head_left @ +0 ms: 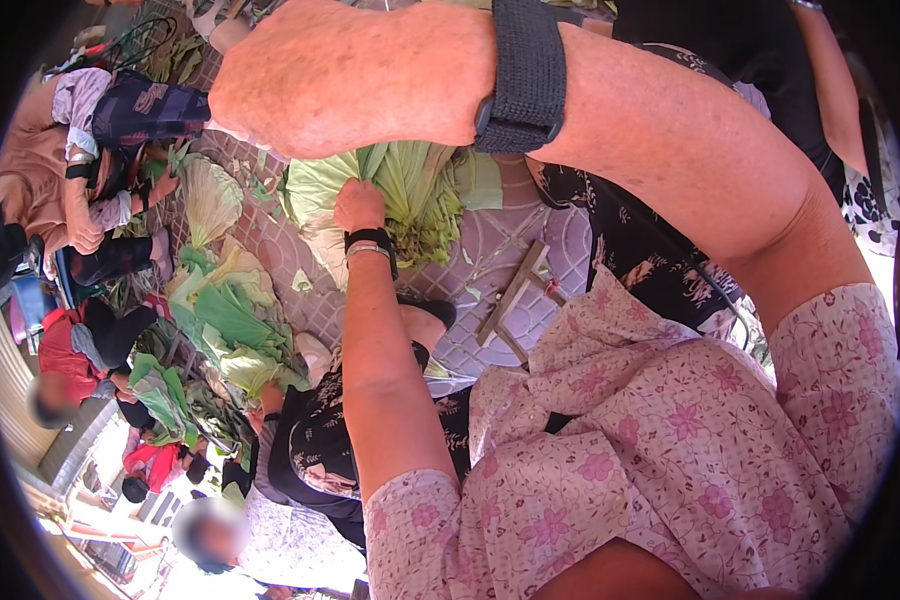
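Observation:
My left hand (360,206) is closed on the edge of a pile of large green leaves (425,200), broad and ribbed like folded fans. The pile lies on the paved ground in front of me, between my knees. My right hand (300,80) is raised close to the camera, above the far side of the pile. Its back faces me and its fingers are hidden, so whatever it may hold does not show. Dark bands circle both wrists, and the left also wears a bracelet.
More leaves (235,320) are heaped to the left, with a pale fan-shaped leaf (213,200) beyond them. A small wooden frame (512,295) stands on patterned paving (460,310) near my right knee. Several people sit close by at the left, and another is at the upper right.

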Demonstrator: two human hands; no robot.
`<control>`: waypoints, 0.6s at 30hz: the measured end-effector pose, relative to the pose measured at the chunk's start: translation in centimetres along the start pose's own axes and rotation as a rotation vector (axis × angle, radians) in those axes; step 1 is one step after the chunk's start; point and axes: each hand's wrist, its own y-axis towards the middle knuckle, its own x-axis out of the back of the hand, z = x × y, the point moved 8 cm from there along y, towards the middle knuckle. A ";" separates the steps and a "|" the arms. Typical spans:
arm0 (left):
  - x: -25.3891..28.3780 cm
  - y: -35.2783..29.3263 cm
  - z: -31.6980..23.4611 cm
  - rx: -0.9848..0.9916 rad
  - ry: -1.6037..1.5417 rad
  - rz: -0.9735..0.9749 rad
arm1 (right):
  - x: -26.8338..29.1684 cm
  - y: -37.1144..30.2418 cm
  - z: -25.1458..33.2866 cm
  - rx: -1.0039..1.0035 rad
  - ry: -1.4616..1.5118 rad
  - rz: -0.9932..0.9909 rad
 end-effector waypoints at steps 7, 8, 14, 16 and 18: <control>-1.4 -2.1 -3.5 -0.230 0.168 -0.029 | -0.1 -0.3 0.4 -0.008 -0.051 0.053; -1.5 -1.5 -3.2 -0.199 0.157 0.015 | -0.2 -0.3 0.4 -0.012 -0.053 0.060; 0.9 0.2 -1.5 -0.103 -0.087 0.101 | 1.4 -1.3 0.5 0.045 0.001 0.071; 1.0 0.3 -0.9 -0.097 -0.116 0.079 | 0.2 -0.4 0.0 -0.011 -0.032 0.045; 0.8 0.0 -1.2 -0.128 -0.034 0.021 | 0.1 -0.4 0.1 -0.004 -0.031 0.034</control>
